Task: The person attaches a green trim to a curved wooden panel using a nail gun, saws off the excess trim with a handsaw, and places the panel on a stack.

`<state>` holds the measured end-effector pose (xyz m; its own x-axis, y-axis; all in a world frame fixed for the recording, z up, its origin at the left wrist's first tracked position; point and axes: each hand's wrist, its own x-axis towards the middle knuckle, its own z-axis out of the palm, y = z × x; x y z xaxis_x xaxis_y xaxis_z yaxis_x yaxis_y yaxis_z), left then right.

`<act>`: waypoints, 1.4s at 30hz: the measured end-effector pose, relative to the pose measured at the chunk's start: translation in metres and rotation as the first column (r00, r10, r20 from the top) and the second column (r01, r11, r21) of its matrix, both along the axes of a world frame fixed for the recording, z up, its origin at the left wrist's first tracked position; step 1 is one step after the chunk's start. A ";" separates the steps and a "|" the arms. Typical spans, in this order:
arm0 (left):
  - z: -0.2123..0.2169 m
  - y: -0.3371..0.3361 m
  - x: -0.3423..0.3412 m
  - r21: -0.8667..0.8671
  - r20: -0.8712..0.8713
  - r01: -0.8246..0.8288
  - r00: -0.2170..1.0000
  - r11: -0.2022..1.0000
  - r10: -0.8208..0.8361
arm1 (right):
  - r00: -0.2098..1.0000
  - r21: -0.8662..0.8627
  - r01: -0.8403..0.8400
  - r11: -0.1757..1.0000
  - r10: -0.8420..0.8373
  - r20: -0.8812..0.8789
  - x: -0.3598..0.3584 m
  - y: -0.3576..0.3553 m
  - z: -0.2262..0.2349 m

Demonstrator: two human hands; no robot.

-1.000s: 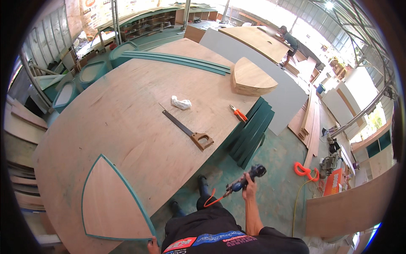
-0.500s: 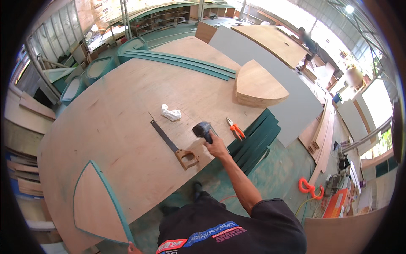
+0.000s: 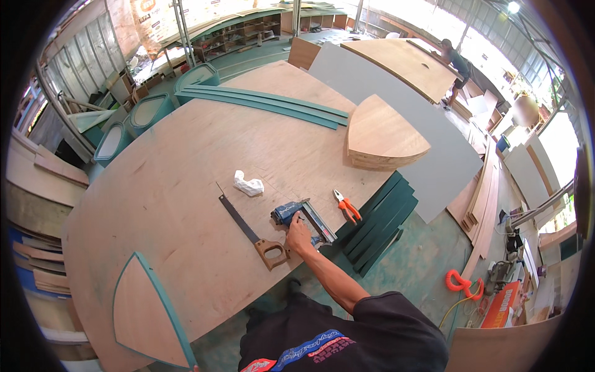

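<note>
At the table's near edge my right hand [image 3: 299, 236] grips a blue and black nail gun [image 3: 286, 212]. Its long silver magazine points to the right, and it lies on its side on or just over the wooden tabletop [image 3: 167, 186]. To its left is a handsaw [image 3: 238, 217] with a wooden handle; to its right, pliers [image 3: 347, 205] with orange grips. A crumpled white wad [image 3: 248, 183] sits behind the saw. Only a sliver of my left hand [image 3: 195, 369] shows, at the lower corner of a pointed wooden panel [image 3: 145, 304] with teal edging; its fingers are hidden.
Pointed wooden panels [image 3: 384, 133] are stacked at the table's right corner. Teal strips [image 3: 266, 106] lie along the far side, and dark green boards [image 3: 381, 223] stick out below the right edge. An orange coiled hose [image 3: 457, 282] is on the floor. Another person [image 3: 457, 68] stands far right.
My right hand has come down and turned the nail gun, so its side and magazine now show. My left hand has slipped almost out of view. The whole view has shifted slightly.
</note>
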<state>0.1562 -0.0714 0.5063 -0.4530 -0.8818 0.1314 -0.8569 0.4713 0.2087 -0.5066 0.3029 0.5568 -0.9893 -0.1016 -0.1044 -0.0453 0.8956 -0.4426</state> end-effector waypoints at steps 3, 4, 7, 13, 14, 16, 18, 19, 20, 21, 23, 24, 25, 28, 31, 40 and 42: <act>0.000 -0.003 0.010 -0.123 0.049 0.059 0.997 0.991 -0.053 | 1.000 0.085 0.003 0.996 -0.001 -0.017 -0.004 -0.011 -0.012; -0.003 -0.002 0.007 -0.119 0.040 0.058 0.998 0.991 -0.054 | 1.000 0.114 0.005 0.993 -0.001 -0.031 -0.004 -0.011 -0.012; -0.010 -0.007 0.002 -0.092 -0.008 0.042 0.999 0.995 -0.043 | 0.999 0.164 -0.034 0.986 0.029 0.027 -0.010 -0.019 -0.010; -0.024 -0.015 -0.007 -0.070 -0.114 0.084 0.989 0.994 -0.091 | 1.000 0.184 0.021 0.983 -0.021 -0.003 -0.038 -0.035 -0.011; -0.028 -0.015 -0.006 -0.064 -0.143 0.098 0.984 0.993 -0.106 | 0.999 0.179 0.012 0.984 -0.003 -0.051 -0.039 -0.031 -0.016; -0.035 -0.018 0.000 -0.059 -0.213 0.128 0.967 0.990 -0.138 | 0.995 0.192 0.001 0.981 0.017 -0.093 -0.042 -0.027 -0.025; -0.039 -0.019 0.016 -0.029 -0.281 0.163 0.946 0.986 -0.164 | 0.992 0.184 -0.030 0.983 0.052 -0.118 -0.043 -0.032 -0.025; -0.041 -0.019 0.026 0.016 -0.290 0.155 0.946 0.988 -0.144 | 0.995 0.147 -0.066 0.987 0.076 -0.062 -0.044 -0.034 -0.018; -0.043 -0.020 0.032 0.123 -0.222 0.124 0.971 0.985 -0.095 | 0.993 0.113 -0.119 0.986 0.119 -0.001 -0.044 -0.031 -0.012; -0.045 -0.021 0.035 0.229 -0.138 0.099 0.988 0.968 -0.069 | 0.987 0.127 -0.143 0.982 0.150 -0.050 -0.039 -0.018 -0.008; -0.012 -0.027 0.033 0.458 -0.244 0.174 0.968 0.872 -0.064 | 0.984 0.259 -0.177 0.950 0.175 0.029 -0.018 -0.020 0.017; -0.002 -0.036 0.027 0.810 -0.253 0.006 0.906 0.586 0.341 | 0.982 0.347 -0.159 0.924 0.183 -0.038 -0.004 -0.015 0.016; 0.024 -0.032 0.030 0.884 -0.342 0.025 0.717 0.467 0.608 | 0.975 0.306 -0.181 0.934 0.211 -0.067 0.030 -0.042 0.043; 0.035 -0.074 0.037 0.916 -0.387 0.233 0.308 0.326 0.869 | 0.915 0.006 -0.287 0.958 0.276 -0.295 0.121 -0.070 0.038; -0.005 -0.109 0.021 0.919 -0.287 0.338 0.224 0.201 0.931 | 0.814 -0.351 -0.435 0.829 0.529 0.240 0.224 -0.117 0.026; 0.000 -0.069 -0.001 0.897 -0.419 0.325 0.421 0.298 0.804 | 0.274 -0.601 -0.551 0.579 0.806 0.525 0.408 -0.237 0.016; -0.001 -0.042 -0.002 0.906 -0.397 0.314 0.390 0.285 0.831 | 0.318 -0.594 -0.504 0.627 0.775 0.546 0.427 -0.237 0.006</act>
<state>0.1539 -0.1134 0.5055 -0.3397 -0.6905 -0.6385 -0.0058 -0.6774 0.7356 -0.0799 0.0657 0.5628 -0.1801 -0.8210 -0.5418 -0.1106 0.5642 -0.8182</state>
